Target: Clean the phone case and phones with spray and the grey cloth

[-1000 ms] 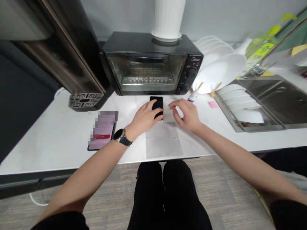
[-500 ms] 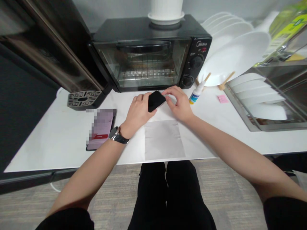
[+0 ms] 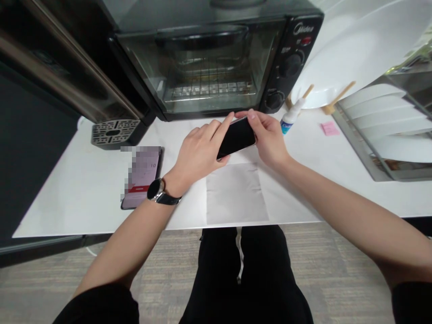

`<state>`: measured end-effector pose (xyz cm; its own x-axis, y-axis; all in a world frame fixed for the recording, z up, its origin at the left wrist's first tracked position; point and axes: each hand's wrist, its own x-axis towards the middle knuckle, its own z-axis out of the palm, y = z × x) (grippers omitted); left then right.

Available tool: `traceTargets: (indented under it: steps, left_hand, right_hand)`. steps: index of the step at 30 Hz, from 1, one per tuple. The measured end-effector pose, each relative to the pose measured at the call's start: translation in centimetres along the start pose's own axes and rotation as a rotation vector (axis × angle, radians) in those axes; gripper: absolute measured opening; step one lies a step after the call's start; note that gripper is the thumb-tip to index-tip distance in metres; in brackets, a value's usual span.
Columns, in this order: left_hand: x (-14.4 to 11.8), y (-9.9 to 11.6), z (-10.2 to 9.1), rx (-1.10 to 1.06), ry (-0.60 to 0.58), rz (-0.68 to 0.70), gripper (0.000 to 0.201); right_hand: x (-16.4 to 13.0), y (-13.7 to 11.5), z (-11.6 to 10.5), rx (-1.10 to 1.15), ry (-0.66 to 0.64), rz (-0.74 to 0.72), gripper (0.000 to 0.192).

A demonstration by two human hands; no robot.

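Black phone (image 3: 236,137) between hands — left hand (image 3: 202,148) at left end, right hand (image 3: 270,135) opposite

The floor (image 3: 168,279) is streaky grey; the counter (image 3: 67,202), white.

Clock centred on black glossy rectangular phone (image 3: 237,137): 12 blocked, black metal-and-glass toaster oven (image 3: 205,67) close behind. White blue-labelled plastic spray bottle (image 3: 290,118) obstructs between 2 and 3. Room over smooth white countertop (image 3: 324,157) past 3. Thin flat grey square cloth (image 3: 236,195) at 6, passable above. Black slotted drip tray (image 3: 116,136) blocks 9.
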<state>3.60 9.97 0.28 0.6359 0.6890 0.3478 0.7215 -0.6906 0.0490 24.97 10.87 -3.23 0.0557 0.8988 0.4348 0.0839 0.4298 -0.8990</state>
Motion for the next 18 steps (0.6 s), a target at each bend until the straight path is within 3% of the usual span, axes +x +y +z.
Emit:
traceTargets:
  steps: [6,11,18]
  left_hand:
    - [-0.3,1.8,-1.0,-0.068,-0.010,-0.138,0.076]
    - [-0.4,2.7,-1.8,-0.072,-0.051,-0.123,0.070]
    - [-0.4,2.5,-2.2,-0.019,-0.122,-0.082,0.074]
  right_hand:
    - [0.1,0.1,-0.2,0.092,0.055,0.038,0.058]
    - [-0.3,0.1,-0.6,0.110,0.047,0.120,0.063]
    - [-0.7,0.1,-0.2,0.276,0.035,0.368,0.055]
